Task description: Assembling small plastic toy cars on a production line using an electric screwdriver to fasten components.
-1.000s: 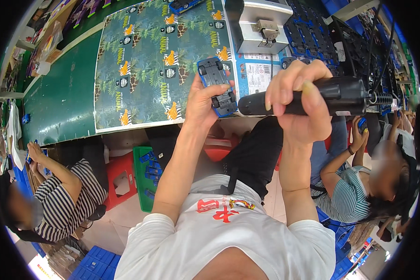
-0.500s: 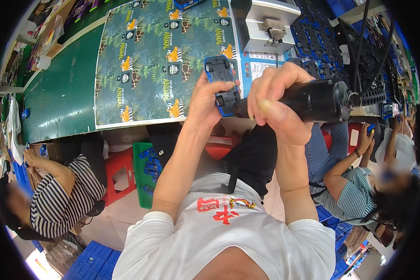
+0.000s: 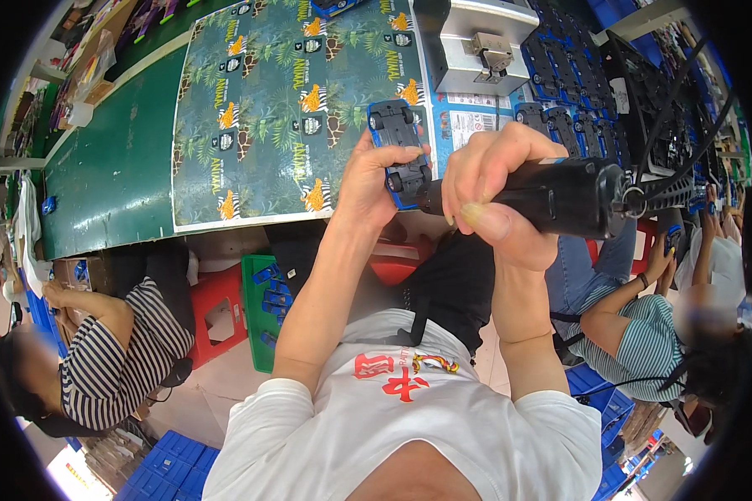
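A blue toy car (image 3: 398, 142) is held wheels up, its black underside facing me, by my left hand (image 3: 366, 179). The left thumb lies across the middle of the underside and the fingers wrap behind the body. My right hand (image 3: 497, 179) grips a black electric screwdriver (image 3: 564, 199), which lies nearly level with its cable end to the right. Its nose meets the near end of the car; the tip and any screw are hidden there.
Printed animal sheets (image 3: 284, 125) cover part of the green table (image 3: 109, 159). A metal fixture (image 3: 485, 50) stands at the back, beside rows of upturned toy cars (image 3: 560, 63). Cables (image 3: 685, 83) hang at right. A green crate (image 3: 259, 334) holds blue cars. Co-workers (image 3: 125, 351) sit on both sides.
The screwdriver's rear end has tipped slightly downward and its cable has swung right. The car and my left hand stay nearly in place. The right-hand co-worker's hands have shifted.
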`<action>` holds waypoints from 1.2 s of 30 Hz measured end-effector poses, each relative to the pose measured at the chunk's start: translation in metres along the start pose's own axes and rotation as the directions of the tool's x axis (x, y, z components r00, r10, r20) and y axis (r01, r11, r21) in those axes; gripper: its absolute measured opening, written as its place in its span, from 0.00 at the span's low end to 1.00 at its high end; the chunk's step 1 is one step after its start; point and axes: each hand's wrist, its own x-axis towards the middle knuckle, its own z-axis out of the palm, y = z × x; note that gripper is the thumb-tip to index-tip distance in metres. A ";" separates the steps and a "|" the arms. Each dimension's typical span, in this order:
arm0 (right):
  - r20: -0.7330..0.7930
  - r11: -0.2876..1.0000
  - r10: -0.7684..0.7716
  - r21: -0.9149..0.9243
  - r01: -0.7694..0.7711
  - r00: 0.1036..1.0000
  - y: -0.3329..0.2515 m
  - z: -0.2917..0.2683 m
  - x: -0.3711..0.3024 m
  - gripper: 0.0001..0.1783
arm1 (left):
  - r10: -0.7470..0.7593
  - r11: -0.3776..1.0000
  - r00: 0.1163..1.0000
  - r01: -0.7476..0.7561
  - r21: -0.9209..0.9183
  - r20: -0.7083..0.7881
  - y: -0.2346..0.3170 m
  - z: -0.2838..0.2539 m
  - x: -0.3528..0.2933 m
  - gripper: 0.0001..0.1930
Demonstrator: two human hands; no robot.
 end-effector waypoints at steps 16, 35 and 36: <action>-0.046 0.959 -0.284 -0.007 0.284 0.958 -0.036 -0.028 -0.009 0.16 | -0.026 0.969 0.944 0.104 -0.224 0.330 0.012 -0.007 0.002 0.28; -0.383 0.968 -0.181 -0.234 0.094 0.906 0.022 -0.056 -0.014 0.10 | 0.057 0.979 0.928 0.019 -0.202 0.368 0.030 0.007 -0.003 0.38; -0.383 0.968 -0.180 -0.234 0.094 0.906 0.022 -0.056 -0.015 0.10 | 0.061 0.980 0.921 0.017 -0.196 0.385 0.031 0.007 -0.003 0.35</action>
